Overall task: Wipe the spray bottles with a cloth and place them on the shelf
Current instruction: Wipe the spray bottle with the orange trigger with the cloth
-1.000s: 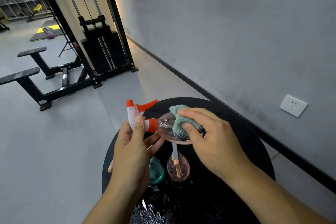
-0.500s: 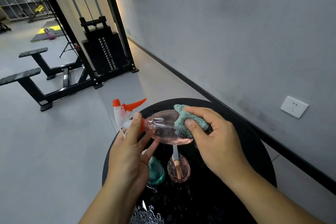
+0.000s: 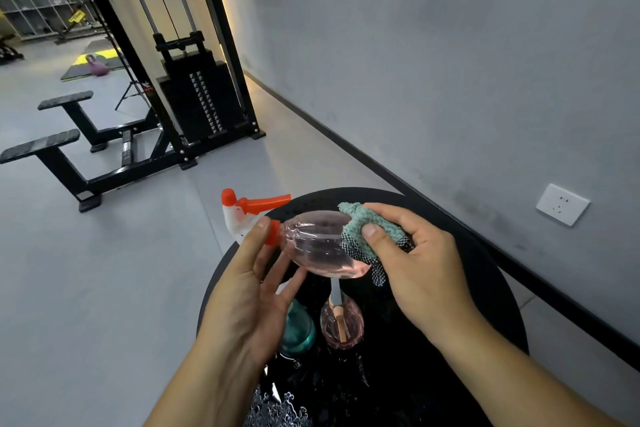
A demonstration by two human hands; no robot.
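Holding pink bottle [image 3: 317, 243] sideways, hands [image 3: 252, 288] pressing cloth [image 3: 367, 232]

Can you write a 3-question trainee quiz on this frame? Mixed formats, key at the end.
1. True or false: the pink spray bottle in the hands stands upright on the round black table.
2. Multiple choice: the teal cloth is pinched by
A. the left hand
B. the right hand
C. neither hand
3. Fill in: besides the held bottle, ___ more bottles stand on the table, a teal bottle and a second pink bottle.

Key
1. False: it is held off the table, lying roughly sideways, orange nozzle to the left.
2. B, pressing the cloth against the bottle's base end.
3. Two.
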